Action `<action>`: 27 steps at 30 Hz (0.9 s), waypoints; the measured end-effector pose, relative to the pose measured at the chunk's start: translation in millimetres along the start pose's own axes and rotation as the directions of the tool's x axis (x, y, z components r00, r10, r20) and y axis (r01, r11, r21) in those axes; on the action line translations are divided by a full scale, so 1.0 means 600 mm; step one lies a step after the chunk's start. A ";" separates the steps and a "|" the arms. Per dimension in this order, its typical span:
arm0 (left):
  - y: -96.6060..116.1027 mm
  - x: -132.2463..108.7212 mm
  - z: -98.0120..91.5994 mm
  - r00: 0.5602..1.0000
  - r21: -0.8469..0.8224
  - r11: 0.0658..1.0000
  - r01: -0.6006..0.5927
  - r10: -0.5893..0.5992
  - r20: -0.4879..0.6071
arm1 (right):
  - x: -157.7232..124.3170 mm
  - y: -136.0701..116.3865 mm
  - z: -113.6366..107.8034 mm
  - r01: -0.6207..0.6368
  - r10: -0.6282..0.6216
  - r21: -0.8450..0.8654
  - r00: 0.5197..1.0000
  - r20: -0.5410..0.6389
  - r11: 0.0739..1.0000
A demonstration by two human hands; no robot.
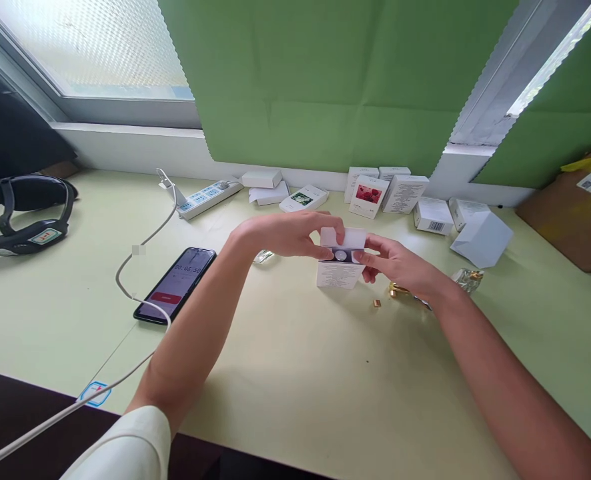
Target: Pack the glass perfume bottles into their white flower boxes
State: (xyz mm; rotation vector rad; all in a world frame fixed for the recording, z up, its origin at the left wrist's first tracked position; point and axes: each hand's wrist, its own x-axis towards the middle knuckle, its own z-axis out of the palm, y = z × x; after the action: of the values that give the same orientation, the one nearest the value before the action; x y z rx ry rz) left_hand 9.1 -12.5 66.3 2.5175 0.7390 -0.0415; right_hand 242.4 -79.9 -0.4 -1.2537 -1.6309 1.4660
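A small white carton [337, 272] stands upright on the pale green table [295, 373], its top flap raised and a round silver cap showing inside its mouth. My left hand [288, 233] reaches over from the left and pinches the open top flap. My right hand [400, 263] grips the carton's right side at the top, fingers curled round it. Small gold pieces [377, 303] lie on the table just under my right wrist, beside a crumpled clear wrapper [468, 278].
Several small white boxes [405, 193] line the back wall, one with a red picture [368, 195]. A power strip [208, 197], a phone [176, 285] on a white cable, a black headset [20, 213] at far left, a cardboard box [570, 213] at right.
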 end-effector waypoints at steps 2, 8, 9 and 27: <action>0.002 -0.002 -0.003 1.000 -0.019 1.000 -0.003 0.003 -0.003 | -0.002 -0.002 -0.002 0.007 -0.007 0.010 1.000 0.004 1.000; -0.001 0.003 0.002 1.000 -0.034 0.999 -0.010 0.011 0.009 | -0.003 -0.004 -0.001 0.019 -0.021 0.073 1.000 0.020 0.997; -0.002 0.004 0.003 1.000 -0.033 0.999 -0.008 0.008 0.012 | -0.002 -0.003 0.000 0.023 -0.024 0.070 1.000 0.011 0.997; 0.003 -0.004 -0.002 0.998 -0.144 0.989 -0.024 0.016 -0.060 | 0.000 -0.012 0.016 0.023 -0.031 -0.060 0.988 -0.148 0.998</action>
State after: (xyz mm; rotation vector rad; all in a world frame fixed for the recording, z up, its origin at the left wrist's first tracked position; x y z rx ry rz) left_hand 7.8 -14.5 68.5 2.3960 0.7132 0.0903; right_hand 232.0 -83.6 4.5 -1.3343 -1.5943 1.2851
